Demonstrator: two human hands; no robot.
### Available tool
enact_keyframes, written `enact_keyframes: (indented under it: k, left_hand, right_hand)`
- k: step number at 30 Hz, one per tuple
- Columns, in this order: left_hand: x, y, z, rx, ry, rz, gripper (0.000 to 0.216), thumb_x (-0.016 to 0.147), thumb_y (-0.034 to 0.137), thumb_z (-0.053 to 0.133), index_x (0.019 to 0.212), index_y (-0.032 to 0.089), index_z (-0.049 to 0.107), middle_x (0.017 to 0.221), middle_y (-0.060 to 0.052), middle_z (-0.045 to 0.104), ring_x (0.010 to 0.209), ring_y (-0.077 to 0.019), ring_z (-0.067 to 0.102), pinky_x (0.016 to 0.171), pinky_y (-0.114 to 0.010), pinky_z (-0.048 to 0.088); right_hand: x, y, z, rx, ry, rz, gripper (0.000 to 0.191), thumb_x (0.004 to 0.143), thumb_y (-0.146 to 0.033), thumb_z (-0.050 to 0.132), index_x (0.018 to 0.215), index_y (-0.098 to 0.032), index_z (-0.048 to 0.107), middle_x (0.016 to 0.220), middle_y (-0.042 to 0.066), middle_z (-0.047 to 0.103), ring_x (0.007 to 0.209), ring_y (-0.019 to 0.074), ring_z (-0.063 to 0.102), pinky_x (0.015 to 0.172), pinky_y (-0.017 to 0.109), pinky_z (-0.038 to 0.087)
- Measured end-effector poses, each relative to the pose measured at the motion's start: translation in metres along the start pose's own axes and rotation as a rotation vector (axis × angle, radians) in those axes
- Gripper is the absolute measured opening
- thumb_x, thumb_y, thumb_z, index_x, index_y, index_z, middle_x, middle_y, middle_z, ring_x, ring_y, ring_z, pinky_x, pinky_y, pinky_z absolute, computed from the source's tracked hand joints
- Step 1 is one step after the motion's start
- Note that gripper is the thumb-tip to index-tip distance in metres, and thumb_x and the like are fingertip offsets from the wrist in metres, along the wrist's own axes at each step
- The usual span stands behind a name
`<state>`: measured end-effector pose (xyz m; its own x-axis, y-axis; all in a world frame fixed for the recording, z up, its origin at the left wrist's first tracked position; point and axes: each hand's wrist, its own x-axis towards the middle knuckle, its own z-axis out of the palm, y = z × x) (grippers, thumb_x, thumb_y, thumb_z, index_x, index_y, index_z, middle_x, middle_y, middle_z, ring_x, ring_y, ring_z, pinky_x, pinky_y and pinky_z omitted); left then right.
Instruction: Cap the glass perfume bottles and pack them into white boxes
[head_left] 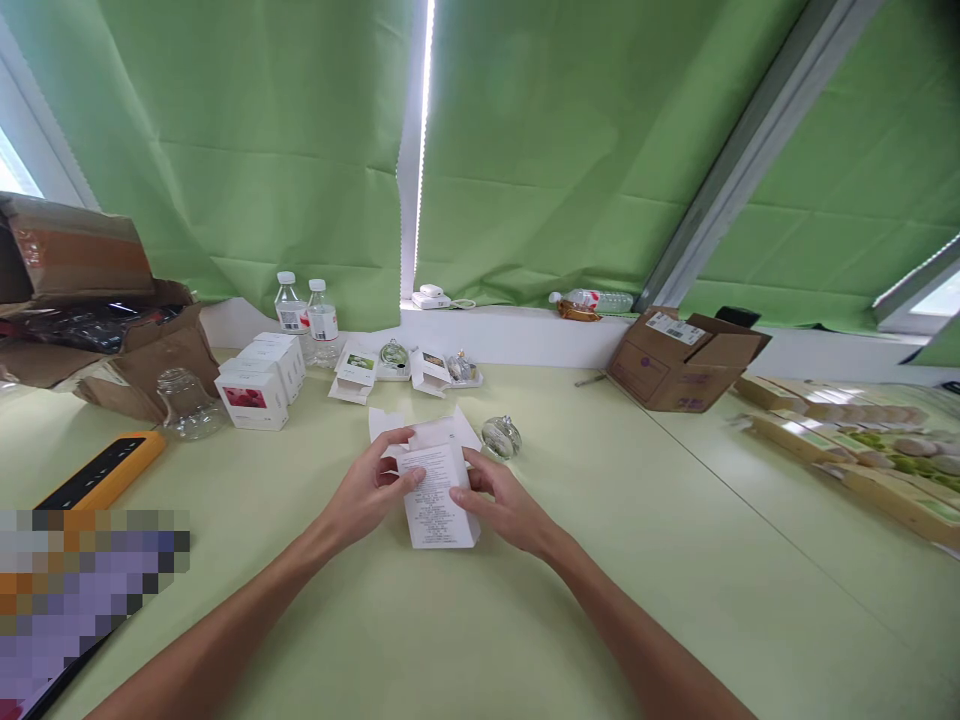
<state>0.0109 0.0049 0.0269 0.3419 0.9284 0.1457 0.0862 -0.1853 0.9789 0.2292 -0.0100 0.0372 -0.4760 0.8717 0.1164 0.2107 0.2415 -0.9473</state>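
Observation:
Between my two hands is a small white carton (439,505) with printed text on the side facing me. Its flaps stand open at the far end. My left hand (375,482) grips its left edge, thumb on the printed face. My right hand (504,498) holds the right side, thumb also on the front. Just beyond my right hand a round glass bottle (501,437) with a silvery top lies on the table. Farther back are two opened white cartons, a left one (355,372) and a right one (430,372), each beside a similar glass bottle. The carton's inside is hidden.
Closed white boxes (253,400) and a clear glass jar (187,405) stand at the left, near an orange power strip (105,470). Water bottles (322,325) stand by the wall. A cardboard box (679,360) and egg-filled trays (885,450) are at the right.

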Motion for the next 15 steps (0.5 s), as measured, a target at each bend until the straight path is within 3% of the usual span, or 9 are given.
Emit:
enact_keyframes:
  k: [15]
  left_hand:
    - [-0.0001,-0.0009,-0.0001,0.036,0.009,-0.02,0.053,0.084,0.047,0.059,0.13,0.024,0.043,0.103,-0.007,0.066,0.09,-0.0226,0.066,0.075,-0.036,0.054]
  right_hand:
    - [0.0009,0.0016,0.0015,-0.01,-0.005,0.028,0.041,0.087,-0.048,0.057,0.118,-0.021,0.055,0.103,0.008,0.068,0.088,0.0243,0.067,0.079,0.04,0.053]
